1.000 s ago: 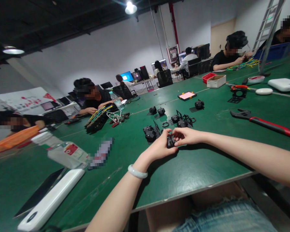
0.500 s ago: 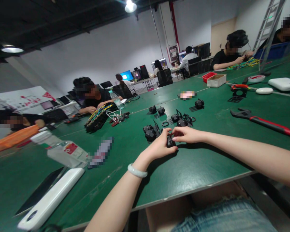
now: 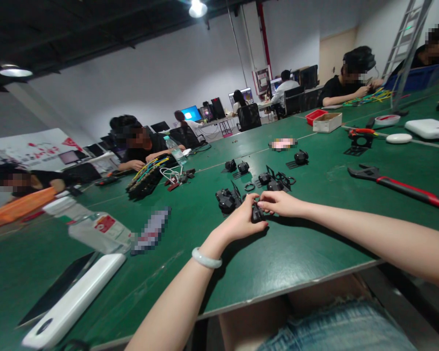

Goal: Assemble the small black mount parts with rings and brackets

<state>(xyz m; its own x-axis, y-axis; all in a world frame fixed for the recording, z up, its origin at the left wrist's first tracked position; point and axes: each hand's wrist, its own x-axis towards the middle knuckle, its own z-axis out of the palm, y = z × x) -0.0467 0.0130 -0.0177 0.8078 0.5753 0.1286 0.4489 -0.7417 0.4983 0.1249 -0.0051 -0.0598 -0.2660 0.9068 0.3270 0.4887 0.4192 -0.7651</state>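
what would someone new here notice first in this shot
Probably the left hand, wearing a pale, smooth, rounded bangle, holding a small black angular part above the glossy green tabletop, with the right hand's fingertips close against it. Next, likely the long adjustable wrench with a red-and-black handle at the right, and the big transparent white-capped bottle at the left.

Pale wall (image 3: 142,83), plain, beneath a dark ceiling (image 3: 76,24); two lamps, one (image 3: 198,9) near top centre, one (image 3: 15,71) at far left, both lit. Red pipe (image 3: 265,41), upright. Beige door (image 3: 338,58), farther right; metal ladder (image 3: 412,54) beyond it. At back: desks, lit blue monitor (image 3: 190,113), black chair (image 3: 249,117). Foreground: green tabletop (image 3: 307,248), pale-edged.
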